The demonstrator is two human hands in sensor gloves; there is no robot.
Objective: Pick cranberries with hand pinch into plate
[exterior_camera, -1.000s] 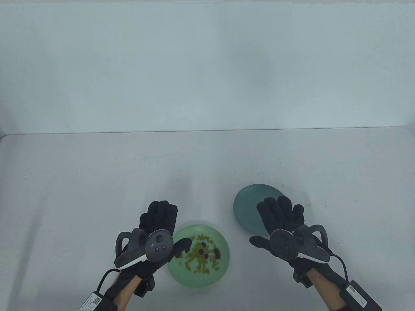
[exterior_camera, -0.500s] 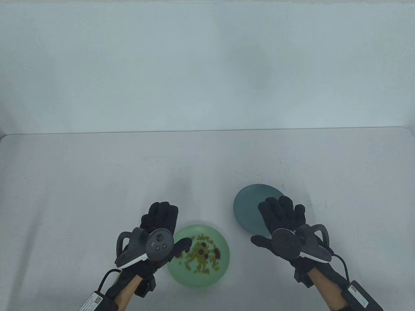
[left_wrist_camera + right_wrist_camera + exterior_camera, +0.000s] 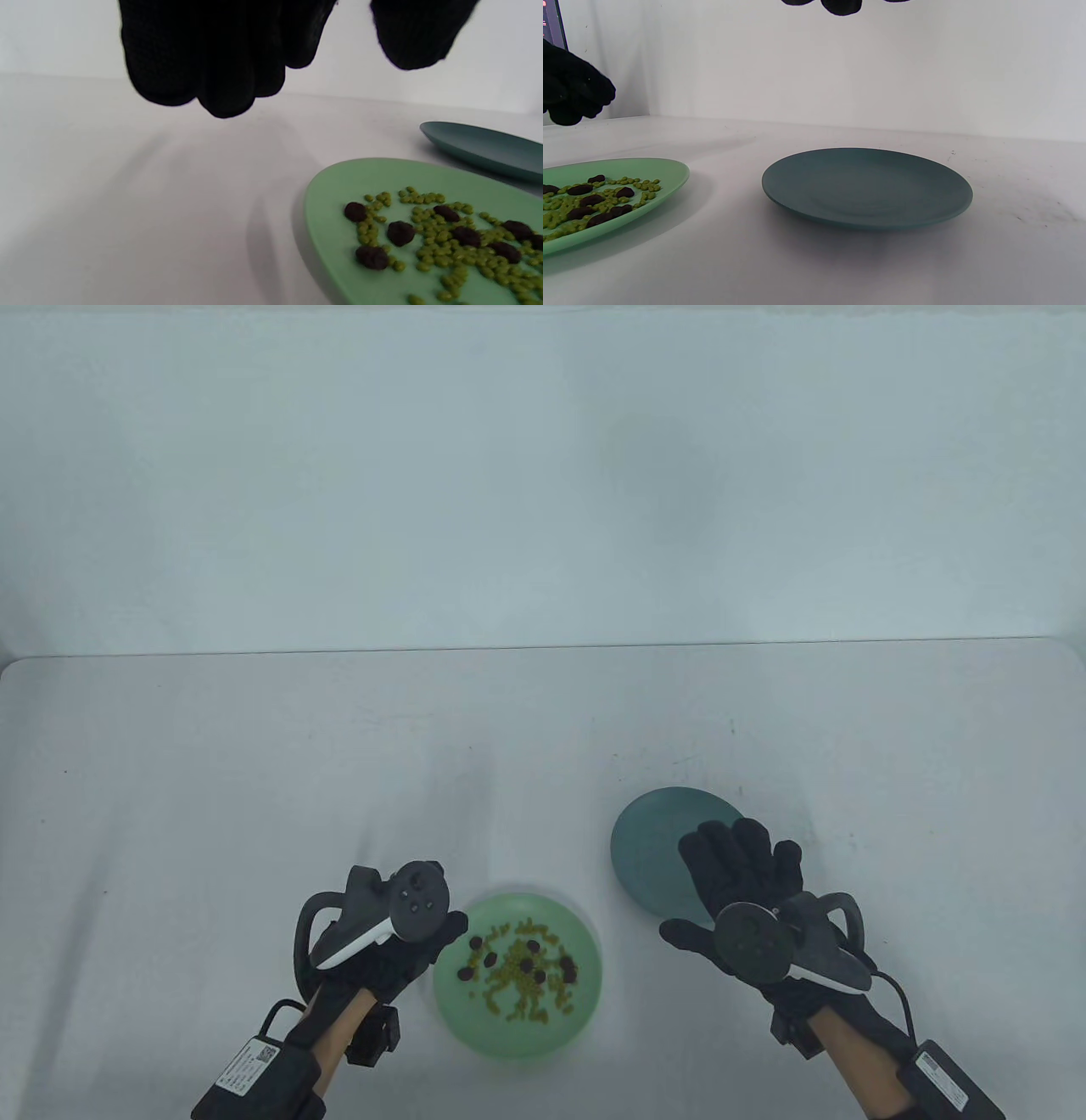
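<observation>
Since the earlier frame, the left hand (image 3: 399, 950) had curled beside the light green round plate (image 3: 577, 1010), holding nothing visible. Dark red cranberries (image 3: 527, 964) lay there among green peas (image 3: 509, 984). Right hand (image 3: 747, 891) hovered spread, empty, over the dark teal round plate (image 3: 645, 848) on the white desk (image 3: 254, 780).

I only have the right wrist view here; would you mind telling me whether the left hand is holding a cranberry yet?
Observer: No. In the left wrist view the left hand hangs above bare table, its fingertips pinching nothing.
Operator: Thank you. How many cranberries are on the green plate?
Observer: The table view shows about seven cranberries among green peas on the green plate.
Operator: And where is my right hand relative to the teal plate?
Observer: The right hand overlaps the teal plate at its near right edge.
</observation>
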